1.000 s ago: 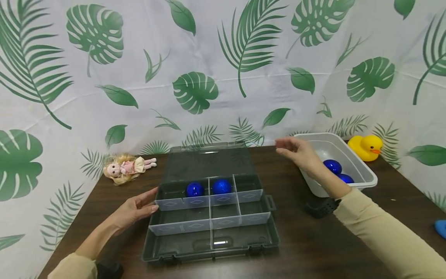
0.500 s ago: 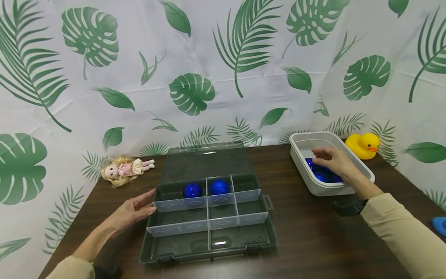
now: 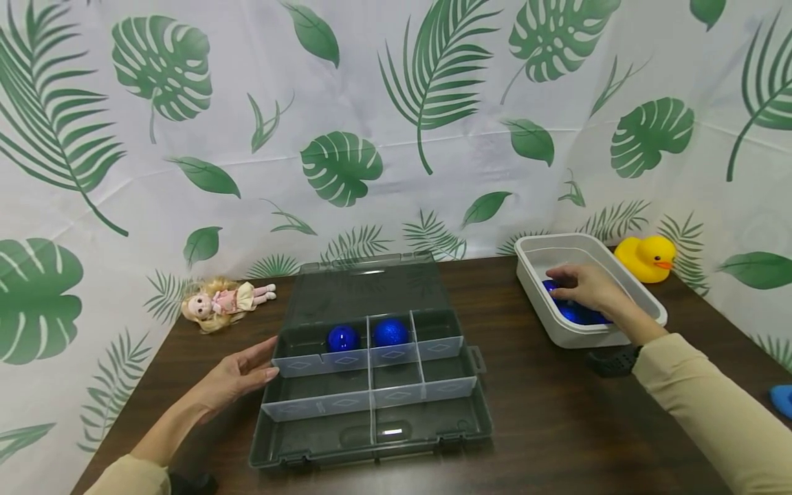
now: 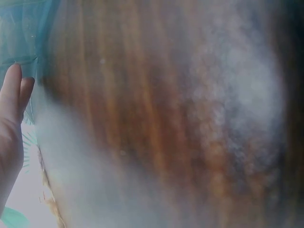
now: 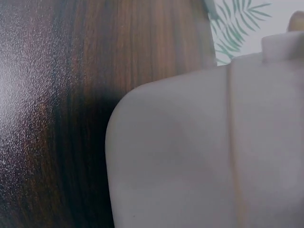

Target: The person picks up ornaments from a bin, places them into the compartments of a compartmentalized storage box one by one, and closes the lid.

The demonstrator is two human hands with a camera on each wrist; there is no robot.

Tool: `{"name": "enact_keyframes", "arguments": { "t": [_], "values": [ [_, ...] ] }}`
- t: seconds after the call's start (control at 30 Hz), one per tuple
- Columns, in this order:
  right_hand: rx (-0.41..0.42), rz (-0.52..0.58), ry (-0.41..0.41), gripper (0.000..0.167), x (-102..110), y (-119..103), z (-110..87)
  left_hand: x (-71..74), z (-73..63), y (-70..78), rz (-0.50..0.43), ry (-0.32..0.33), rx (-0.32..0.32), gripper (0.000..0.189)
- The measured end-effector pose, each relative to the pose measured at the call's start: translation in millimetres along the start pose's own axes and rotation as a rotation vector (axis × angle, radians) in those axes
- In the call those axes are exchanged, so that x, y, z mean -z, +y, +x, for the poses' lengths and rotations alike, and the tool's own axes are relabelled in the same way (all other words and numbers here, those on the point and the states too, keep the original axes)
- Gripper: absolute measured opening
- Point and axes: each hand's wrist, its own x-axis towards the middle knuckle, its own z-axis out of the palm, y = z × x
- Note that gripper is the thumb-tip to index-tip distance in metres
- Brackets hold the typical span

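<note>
A dark, see-through divided box (image 3: 322,433) lies on the table, its lid (image 3: 371,289) folded back. Two shiny blue balls (image 3: 343,338) sit in its back row, in the left and middle compartments. My left hand (image 3: 232,377) rests at the box's left edge, fingers mostly straight; its fingers (image 4: 12,95) also show at the left of the left wrist view. Inside the light grey basin (image 3: 538,302), my right hand (image 3: 590,287) has its thumb and fingers around a blue ball (image 3: 549,284). More blue balls (image 3: 575,313) lie under that hand, partly hidden.
A yellow rubber duck (image 3: 646,259) stands behind the basin's right side. At the back left lies a doll (image 3: 229,301). Part of a blue object (image 3: 782,400) shows at the right edge. In the right wrist view, the basin's wall (image 5: 171,152) hides its contents.
My right hand has moved right from the space between box and basin, down into the basin and onto a ball. The left hand has stayed at the box's edge.
</note>
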Motion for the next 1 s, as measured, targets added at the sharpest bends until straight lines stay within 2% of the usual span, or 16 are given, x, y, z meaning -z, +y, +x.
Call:
{"name": "enact_keyframes", "arguments": {
  "t": [0.2,0.33,0.5,0.63,0.83,1.0],
  "values": [
    [-0.018,-0.013,-0.03,0.052,1,1,0.5,0.0,0.2,0.8,0.006,0.004,0.001,0.076],
    [0.003,-0.038,-0.041,0.054,1,0,0.3,0.2,0.1,0.2,0.011,0.005,-0.001,0.076],
    [0.045,-0.056,-0.029,0.054,-1,2,-0.9,0.1,-0.2,-1.3,0.013,0.007,0.002,0.076],
    [0.013,-0.024,-0.007,0.057,0,1,-3.3,-0.3,0.3,-0.9,0.015,0.009,0.007,0.076],
    [-0.048,0.024,0.074,0.063,9,-10,-5.0,-0.9,0.3,0.0,0.014,0.005,0.014,0.076],
    [-0.025,0.054,0.205,0.062,16,-30,-6.2,-1.0,0.2,1.5,0.011,0.004,0.024,0.077]
  ]
}}
